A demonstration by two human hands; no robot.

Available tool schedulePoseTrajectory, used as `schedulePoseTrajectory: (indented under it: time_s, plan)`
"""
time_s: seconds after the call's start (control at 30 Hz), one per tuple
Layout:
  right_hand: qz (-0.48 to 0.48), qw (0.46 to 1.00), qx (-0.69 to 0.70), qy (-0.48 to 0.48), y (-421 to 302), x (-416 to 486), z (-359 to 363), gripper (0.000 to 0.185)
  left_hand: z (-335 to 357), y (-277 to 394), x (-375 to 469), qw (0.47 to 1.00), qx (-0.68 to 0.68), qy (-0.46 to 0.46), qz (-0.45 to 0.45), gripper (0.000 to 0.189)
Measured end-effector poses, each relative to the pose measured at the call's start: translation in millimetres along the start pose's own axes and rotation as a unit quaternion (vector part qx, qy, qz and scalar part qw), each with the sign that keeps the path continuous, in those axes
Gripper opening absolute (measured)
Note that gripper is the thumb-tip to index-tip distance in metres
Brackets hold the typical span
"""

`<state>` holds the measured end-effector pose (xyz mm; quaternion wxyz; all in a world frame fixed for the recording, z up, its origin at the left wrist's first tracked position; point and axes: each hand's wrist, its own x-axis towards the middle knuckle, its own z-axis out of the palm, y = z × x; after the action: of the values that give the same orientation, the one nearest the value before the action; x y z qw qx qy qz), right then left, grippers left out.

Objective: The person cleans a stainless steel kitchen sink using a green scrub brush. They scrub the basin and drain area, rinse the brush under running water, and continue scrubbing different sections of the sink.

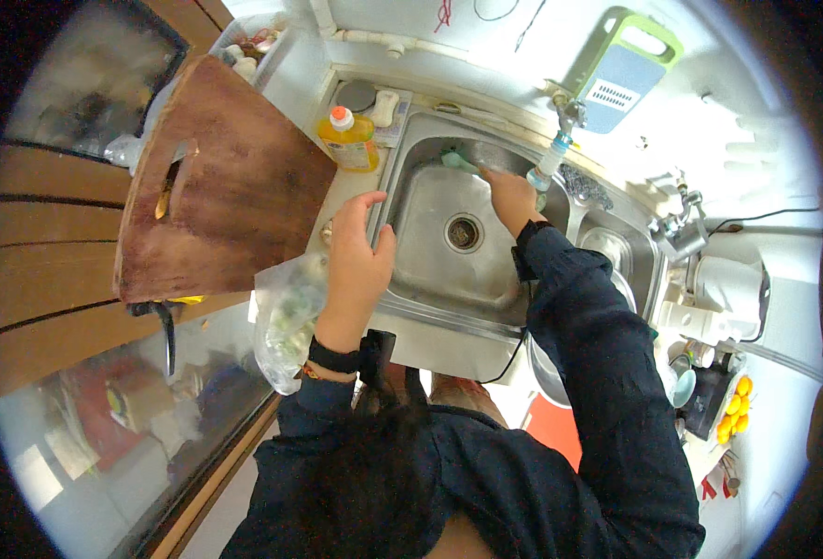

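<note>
In front of me is a stainless steel sink basin (432, 202) with a round drain (464, 233). My right hand (513, 195) reaches into its far part, fingers closed around a pale green thing (459, 163). That thing's kind is unclear, as the hand covers much of it. My left hand (361, 255) hovers by the basin's left rim, thumb and fingers apart, holding nothing. Below its wrist lies a clear plastic bag (286, 318) with pale green contents. A tap with a blue-and-white nozzle (550, 162) stands just beyond my right hand.
On the left, a large brown wooden board (237, 189) has a handle slot. A bottle of yellow liquid (350, 140) with an orange-and-white cap stands behind the basin's left corner. A smaller basin (604, 244) adjoins on the right. A green-edged cutting board (625, 73) hangs on the wall.
</note>
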<state>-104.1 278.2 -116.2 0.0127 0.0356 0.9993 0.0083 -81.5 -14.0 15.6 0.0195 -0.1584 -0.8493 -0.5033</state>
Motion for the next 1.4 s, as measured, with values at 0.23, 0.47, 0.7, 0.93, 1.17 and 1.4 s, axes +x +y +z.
schedulePoseTrajectory:
  time_s: [0.23,0.47,0.7,0.93,1.17,1.4]
  plan:
    - [-0.153,0.983,-0.04,0.092,-19.7,17.6,-2.8,0.038,-0.1,1.7,-5.4,1.0,-0.009,0.006,-0.012,0.036]
    - [-0.013,0.999,-0.036,-0.015,31.1,-13.9,3.3,0.054,-9.3,-1.5,-11.5,1.0,-0.003,0.014,-0.011,0.036]
    - [-0.018,0.999,-0.03,-0.001,4.8,-12.3,17.4,0.051,-6.6,-0.7,-14.6,1.0,0.001,0.016,-0.02,0.038]
    - [0.066,0.994,-0.046,-0.076,40.4,-30.5,0.6,0.052,-6.5,8.5,-12.8,1.0,-0.002,0.008,-0.003,0.038]
    - [-0.014,0.999,-0.025,-0.015,23.0,-19.4,0.7,0.052,2.9,15.6,-9.4,1.0,-0.006,-0.013,0.009,0.037]
    - [0.014,0.994,-0.068,-0.084,64.8,-30.5,-7.3,0.05,0.1,11.7,-7.9,1.0,0.021,0.002,-0.001,0.037]
